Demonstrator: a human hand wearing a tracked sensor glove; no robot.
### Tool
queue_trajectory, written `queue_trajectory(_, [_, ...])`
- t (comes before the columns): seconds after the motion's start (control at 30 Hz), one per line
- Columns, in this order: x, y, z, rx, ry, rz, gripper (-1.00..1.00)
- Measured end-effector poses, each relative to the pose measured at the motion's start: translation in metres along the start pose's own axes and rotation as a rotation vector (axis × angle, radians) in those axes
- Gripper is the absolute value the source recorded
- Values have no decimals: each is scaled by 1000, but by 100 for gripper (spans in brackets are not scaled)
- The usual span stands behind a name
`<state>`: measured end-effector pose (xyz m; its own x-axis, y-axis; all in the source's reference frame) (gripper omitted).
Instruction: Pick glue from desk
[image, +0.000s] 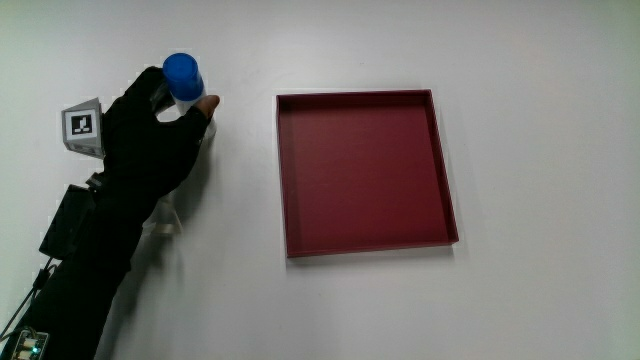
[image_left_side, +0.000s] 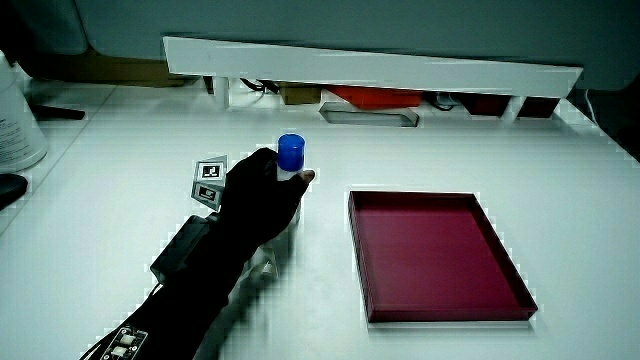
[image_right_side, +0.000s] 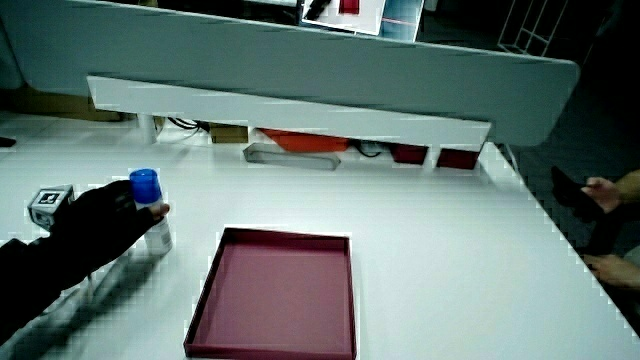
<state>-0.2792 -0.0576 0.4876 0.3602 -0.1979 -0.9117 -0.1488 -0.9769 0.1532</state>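
the hand (image: 150, 140) had its fingers (image: 207, 103) wrapped round the upright glue (image: 184, 78), beside the red tray (image: 440, 150) on the surface (image: 540, 290). a firm grip and a straight lift, clear of that tray, would likely serve best.

White table (image: 540, 300), red tray (image: 440, 190)

The hand (image: 150, 135) is wrapped round the glue (image: 184, 78), which stands upright beside the tray (image: 362, 245), apart from it with a strip of bare table (image: 245, 180) between them. The tray's low walls are the only thing standing up near the bottle. Nothing hangs over the glue, so the way straight up is free. In a side view the shelf (image_left_side: 370, 68) along the partition sits well apart from the hand, with open table between; a white container (image_left_side: 18, 120) stands at the table's edge, well clear too.
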Motion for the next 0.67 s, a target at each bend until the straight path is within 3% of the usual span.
queue_trajectory(0.13, [3, -1, 3, 1, -10, -16, 100])
queue_trajectory(0.17, [6, -1, 3, 2, -17, -43, 100])
queue_trajectory(0.23, [13, -1, 4, -6, 8, -37, 100])
queue_trajectory(0.43, [53, -6, -4, -67, -84, -158, 100])
queue_trajectory(0.53, [68, -9, -16, -123, -199, -209, 100])
queue_trajectory(0.67, [81, -14, -33, -184, -233, -228, 100])
